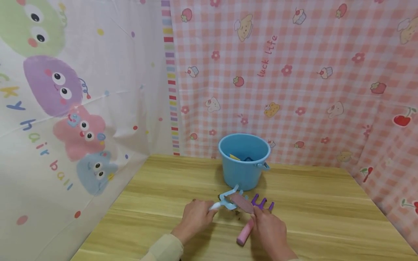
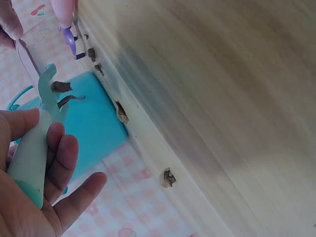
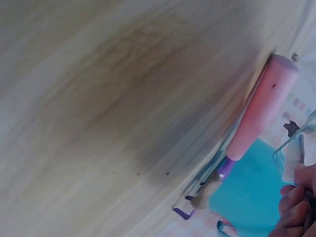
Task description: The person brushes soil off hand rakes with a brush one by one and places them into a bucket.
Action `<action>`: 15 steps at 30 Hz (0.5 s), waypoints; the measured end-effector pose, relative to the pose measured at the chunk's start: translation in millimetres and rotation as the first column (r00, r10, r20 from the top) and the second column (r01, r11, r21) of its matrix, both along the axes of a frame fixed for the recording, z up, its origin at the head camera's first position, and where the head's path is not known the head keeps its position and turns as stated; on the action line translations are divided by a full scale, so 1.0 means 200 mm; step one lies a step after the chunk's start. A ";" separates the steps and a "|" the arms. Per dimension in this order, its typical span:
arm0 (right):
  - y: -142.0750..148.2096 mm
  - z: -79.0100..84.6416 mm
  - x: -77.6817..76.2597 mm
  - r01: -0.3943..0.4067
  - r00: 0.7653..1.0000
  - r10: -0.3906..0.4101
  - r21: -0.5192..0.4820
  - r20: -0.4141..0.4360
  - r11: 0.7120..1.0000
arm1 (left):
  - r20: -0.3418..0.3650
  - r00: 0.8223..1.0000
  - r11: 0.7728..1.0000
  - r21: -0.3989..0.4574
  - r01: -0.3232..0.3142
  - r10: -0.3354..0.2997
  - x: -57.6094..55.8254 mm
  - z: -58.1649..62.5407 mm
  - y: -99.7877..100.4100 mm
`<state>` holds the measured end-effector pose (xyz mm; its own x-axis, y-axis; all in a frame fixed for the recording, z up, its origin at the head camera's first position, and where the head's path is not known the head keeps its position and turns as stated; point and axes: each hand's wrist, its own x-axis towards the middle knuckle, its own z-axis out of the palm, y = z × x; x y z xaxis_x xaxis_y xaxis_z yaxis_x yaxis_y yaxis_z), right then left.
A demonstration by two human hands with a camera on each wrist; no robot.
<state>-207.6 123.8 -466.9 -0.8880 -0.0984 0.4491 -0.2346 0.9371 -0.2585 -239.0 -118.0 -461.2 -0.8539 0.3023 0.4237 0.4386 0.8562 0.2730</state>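
My left hand (image 1: 196, 217) grips the white handle of a light blue toy garden fork (image 1: 229, 203), held up over the table. Dark brown scraps (image 2: 61, 87) cling to its tines in the left wrist view. Between the fingers and thumb of my right hand (image 1: 270, 232) is a thin, flat mauve strip (image 1: 242, 203), whose far end overlaps the fork's tines in the head view. A purple toy rake (image 1: 261, 206) with a pink handle (image 1: 245, 233) lies on the table, partly hidden by my right hand.
A light blue bucket (image 1: 241, 175) stands behind the hands, with a yellow piece (image 1: 234, 157) and a dark blue piece inside. Brown crumbs (image 2: 168, 177) are scattered on the wooden table (image 1: 156, 203). Patterned cloths (image 1: 294, 94) hang at the back and sides.
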 end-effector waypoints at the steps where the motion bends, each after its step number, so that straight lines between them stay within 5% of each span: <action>1: 0.01 0.00 0.00 0.007 1.000 -0.007 -0.007 0.012 1.000 | 0.005 1.000 1.000 0.001 0.000 0.000 0.00 0.00 0.00; 15: -0.02 0.04 0.01 -0.011 0.999 0.007 -0.100 -0.040 0.995 | -0.010 1.000 1.000 0.028 0.008 -0.008 0.00 0.02 -0.01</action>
<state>-206.4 118.9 -459.9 -0.8687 -0.0592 0.4918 -0.2549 0.9047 -0.3414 -238.1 -120.0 -456.9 -0.8473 0.2968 0.4405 0.4480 0.8449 0.2924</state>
